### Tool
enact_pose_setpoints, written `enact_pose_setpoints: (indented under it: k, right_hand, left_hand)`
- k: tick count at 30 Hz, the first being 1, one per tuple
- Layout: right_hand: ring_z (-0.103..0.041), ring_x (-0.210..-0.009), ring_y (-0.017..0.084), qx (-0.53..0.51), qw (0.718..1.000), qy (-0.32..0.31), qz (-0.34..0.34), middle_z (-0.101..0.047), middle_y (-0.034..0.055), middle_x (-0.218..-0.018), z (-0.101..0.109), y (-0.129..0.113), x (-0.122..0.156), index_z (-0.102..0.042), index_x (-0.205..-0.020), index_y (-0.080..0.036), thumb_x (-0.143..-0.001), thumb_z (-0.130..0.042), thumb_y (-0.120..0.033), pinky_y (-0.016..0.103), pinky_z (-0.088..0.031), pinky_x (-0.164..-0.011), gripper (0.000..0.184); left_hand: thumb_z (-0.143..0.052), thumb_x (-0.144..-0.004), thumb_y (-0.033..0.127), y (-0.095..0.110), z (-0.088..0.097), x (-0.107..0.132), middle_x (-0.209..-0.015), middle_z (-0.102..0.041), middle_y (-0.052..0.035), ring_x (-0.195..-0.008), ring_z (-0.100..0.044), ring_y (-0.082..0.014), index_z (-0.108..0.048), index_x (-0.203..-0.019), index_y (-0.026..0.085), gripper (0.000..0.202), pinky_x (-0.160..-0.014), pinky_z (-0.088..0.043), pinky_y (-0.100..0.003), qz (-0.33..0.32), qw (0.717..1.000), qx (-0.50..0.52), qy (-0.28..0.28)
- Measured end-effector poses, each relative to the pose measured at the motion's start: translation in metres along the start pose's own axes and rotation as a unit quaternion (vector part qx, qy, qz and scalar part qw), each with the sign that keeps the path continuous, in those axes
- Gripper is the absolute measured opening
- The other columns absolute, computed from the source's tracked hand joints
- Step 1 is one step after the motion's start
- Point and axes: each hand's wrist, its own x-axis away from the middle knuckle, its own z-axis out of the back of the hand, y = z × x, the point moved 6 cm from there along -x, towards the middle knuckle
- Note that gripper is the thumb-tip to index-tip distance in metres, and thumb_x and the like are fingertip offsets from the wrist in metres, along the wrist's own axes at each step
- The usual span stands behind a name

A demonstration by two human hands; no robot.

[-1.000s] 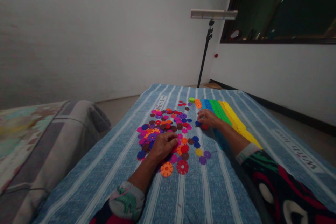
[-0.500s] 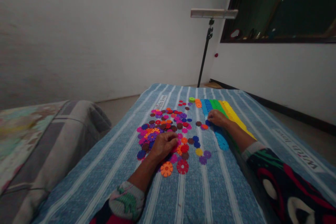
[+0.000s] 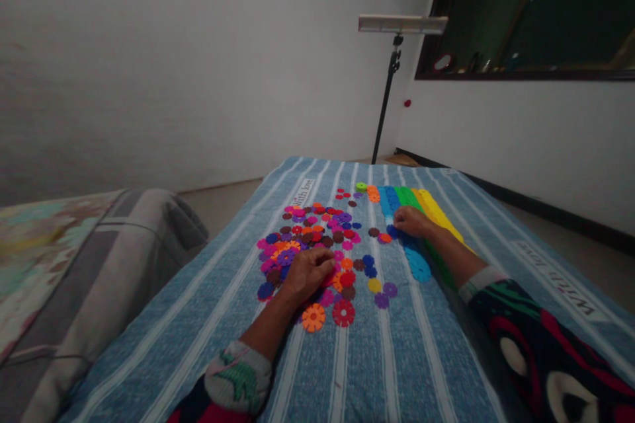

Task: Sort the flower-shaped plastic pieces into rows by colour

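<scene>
Your right hand (image 3: 411,222) sits farther right than before; round dark-blue plastic disc (image 3: 392,232) at fingertips, near side. Light-blue disc row (image 3: 421,267) runs toward you. Left hand (image 3: 310,271) farther, curled; can't tell either grip.

One camera sits on the person's head, looking forward and down, past the left hand (image 3: 308,274) and right hand (image 3: 413,221) to the far wall (image 3: 223,66).
</scene>
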Motion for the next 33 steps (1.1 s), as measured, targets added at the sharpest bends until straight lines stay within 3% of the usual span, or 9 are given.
enact_pose_setpoints:
  k: [7, 23, 29, 33]
  right_hand:
    - [-0.061, -0.072, 0.015, 0.01, 1.0, 0.009, -0.005, -0.069, 0.0032, -0.072, -0.006, -0.0045, 0.0019, -0.068, -0.068, -0.015, -0.077, -0.067, -0.023, 0.025, -0.043, -0.066, 0.013]
    - [-0.063, -0.082, 0.018, 0.038, 0.999, 0.024, -0.019, -0.07, 0.0064, -0.073, -0.0021, -0.0041, 0.0039, -0.073, -0.066, -0.016, -0.075, -0.066, -0.02, 0.022, -0.04, -0.067, 0.012]
    - [-0.062, -0.096, 0.02, 0.041, 0.998, 0.035, -0.01, -0.072, 0.0072, -0.085, 0.0012, -0.0047, 0.0058, -0.074, -0.07, -0.018, -0.075, -0.069, -0.021, 0.021, -0.042, -0.076, 0.008]
    - [-0.061, -0.105, 0.021, 0.043, 0.998, 0.047, -0.007, -0.073, 0.009, -0.1, 0.0019, -0.0038, 0.0067, -0.077, -0.086, -0.019, -0.079, -0.066, -0.016, 0.023, -0.042, -0.085, 0.013]
  left_hand:
    - [-0.057, -0.072, 0.035, -0.0016, -0.0005, -0.0012, -0.064, -0.058, 0.0012, -0.059, -0.05, -0.0116, -0.065, -0.075, 0.015, 0.022, -0.057, -0.039, -0.023, -0.011, 1.0, 0.002, 0.001]
    - [-0.057, -0.07, 0.039, -0.0012, -0.0012, -0.0008, -0.064, -0.057, 0.0014, -0.059, -0.049, -0.0118, -0.064, -0.075, 0.016, 0.025, -0.057, -0.039, -0.023, 0.003, 1.0, 0.006, -0.004]
    - [-0.057, -0.071, 0.037, 0.0027, -0.0003, 0.0003, -0.064, -0.059, 0.0008, -0.06, -0.05, -0.0124, -0.065, -0.075, 0.015, 0.023, -0.059, -0.039, -0.024, 0.0, 1.0, -0.006, -0.006]
    - [-0.057, -0.072, 0.037, 0.0018, -0.0005, -0.0002, -0.064, -0.059, 0.0012, -0.059, -0.05, -0.0124, -0.065, -0.074, 0.016, 0.023, -0.059, -0.039, -0.024, 0.002, 1.0, -0.006, -0.009]
